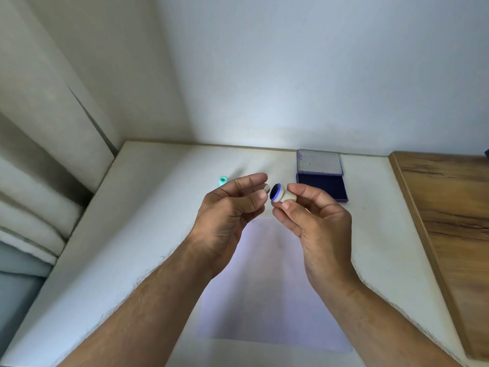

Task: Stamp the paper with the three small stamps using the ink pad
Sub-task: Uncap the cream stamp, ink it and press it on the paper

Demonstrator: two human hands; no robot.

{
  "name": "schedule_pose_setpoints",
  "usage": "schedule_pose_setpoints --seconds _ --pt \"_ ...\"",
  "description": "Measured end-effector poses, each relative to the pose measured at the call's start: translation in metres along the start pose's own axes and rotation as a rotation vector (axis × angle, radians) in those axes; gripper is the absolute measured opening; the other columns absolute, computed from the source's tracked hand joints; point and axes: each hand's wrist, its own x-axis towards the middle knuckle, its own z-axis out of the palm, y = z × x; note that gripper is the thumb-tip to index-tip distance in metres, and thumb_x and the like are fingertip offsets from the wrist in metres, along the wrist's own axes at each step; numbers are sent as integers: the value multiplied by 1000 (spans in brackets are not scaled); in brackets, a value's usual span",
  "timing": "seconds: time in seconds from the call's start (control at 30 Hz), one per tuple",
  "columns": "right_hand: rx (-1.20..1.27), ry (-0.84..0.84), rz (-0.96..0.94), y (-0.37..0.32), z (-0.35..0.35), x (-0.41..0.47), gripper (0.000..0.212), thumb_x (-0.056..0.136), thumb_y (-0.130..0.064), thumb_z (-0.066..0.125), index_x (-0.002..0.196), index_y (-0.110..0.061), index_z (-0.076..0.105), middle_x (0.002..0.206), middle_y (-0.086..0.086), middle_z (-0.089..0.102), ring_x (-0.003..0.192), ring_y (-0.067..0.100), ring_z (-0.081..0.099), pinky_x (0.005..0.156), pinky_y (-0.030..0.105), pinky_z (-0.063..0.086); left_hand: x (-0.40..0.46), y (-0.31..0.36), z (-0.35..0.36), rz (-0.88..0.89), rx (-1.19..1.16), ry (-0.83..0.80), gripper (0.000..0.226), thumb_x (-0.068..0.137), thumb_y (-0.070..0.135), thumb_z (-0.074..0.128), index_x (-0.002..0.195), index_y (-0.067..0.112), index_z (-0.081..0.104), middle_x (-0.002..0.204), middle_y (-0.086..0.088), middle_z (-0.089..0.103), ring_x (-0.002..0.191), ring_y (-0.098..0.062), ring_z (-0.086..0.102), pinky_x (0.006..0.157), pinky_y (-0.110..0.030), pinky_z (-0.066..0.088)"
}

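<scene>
Small round stamp (279,196) with cream plastic body and flat circular face inked dark blue with a lighter blue rim; face tilted toward the left hand and partly up at the camera. Right hand (316,222) pinches the stamp body between thumb and fingertips, holding it in the air above the table. Left hand (230,207) just beside the stamp, fingers loosely curled, gripping nothing; its fingertips near the inked face, contact not clear.

Open purple ink pad case (320,174) lies on the white tabletop (148,207) behind the right hand, dark blue pad in near half, grey lid inside flat behind it. Small mint-green stamp (222,180) lies on the table behind the left hand, mostly hidden by it. Pale white sheet of paper (267,300) lies flat under and between both forearms, below the held stamp. Wooden board (449,221) along the table's right side.
</scene>
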Motion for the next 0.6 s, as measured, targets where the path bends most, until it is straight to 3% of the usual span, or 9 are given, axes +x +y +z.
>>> schedule_pose_setpoints --seconds 0.23,0.33,0.47,0.6 --pt "-178 18 -94 3 0 -2 25 84 5 68 92 -18 75 87 3 76 82 21 75 81 41 61 6 -5 -3 34 23 -73 28 89 -5 61 109 8 75 125 -16 66 117 -22 64 97 -31 53" --pt "-223 17 -117 5 -1 -1 27 82 1 71 90 -23 75 87 0 77 85 21 75 82 45 60 10 -8 -7 36 23 -71 28 86 -7 65 107 7 76 117 -14 70 117 -25 64 97 -35 54" --pt "-254 14 -135 7 -1 0 27 82 0 72 90 -25 75 87 -2 76 85 20 75 82 46 60 14 -8 -12 37 24 -97 30 72 -2 75 101 7 78 103 -10 75 132 -30 52 89 -34 57" --pt "-301 8 -156 9 -1 0 27 81 0 74 91 -25 75 87 -5 77 83 17 74 80 44 60 14 -4 -16 39 67 -110 32 69 -3 77 100 5 77 96 -7 76 122 -24 61 83 -31 58"
